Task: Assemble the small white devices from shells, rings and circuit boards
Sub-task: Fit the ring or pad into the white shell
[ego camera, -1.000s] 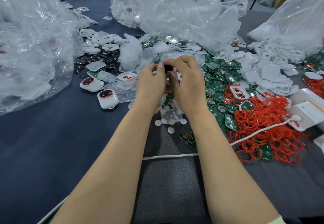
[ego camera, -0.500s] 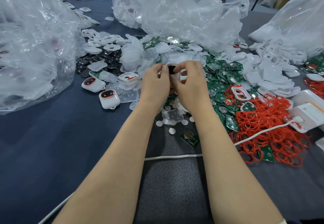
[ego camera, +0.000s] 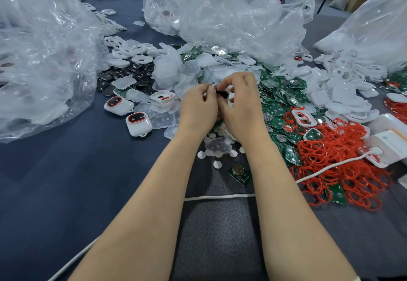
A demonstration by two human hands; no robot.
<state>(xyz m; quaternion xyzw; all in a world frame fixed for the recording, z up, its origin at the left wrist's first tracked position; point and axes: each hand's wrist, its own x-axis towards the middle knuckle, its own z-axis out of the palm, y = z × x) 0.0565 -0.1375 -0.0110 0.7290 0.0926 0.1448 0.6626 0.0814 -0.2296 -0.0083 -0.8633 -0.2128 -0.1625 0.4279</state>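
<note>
**A:** ok, what's on there, starting from the left?

**B:** a big clear plastic bag (ego camera: pixel 44 60) fills the left edge, sitting on a dark blue worktop (ego camera: pixel 66 181). Just right of it are two closed-up white devices (ego camera: pixel 138 123), near a heap of black discs (ego camera: pixel 123 76).

**A:** and the hands?

**B:** dead centre. The left hand (ego camera: pixel 198 109) and right hand (ego camera: pixel 240 109) are touching each other. Fingertips of both are pinched round one white shell (ego camera: pixel 230 98) with something black in it, over the pile of parts. The fingers cover most of it, so I can't tell more.

**A:** right side?

**B:** green circuit boards (ego camera: pixel 282 104) right beside the right hand, then a tangle of red rings (ego camera: pixel 343 170) lower right. Loose white shells (ego camera: pixel 343 96) are heaped above those.
</note>
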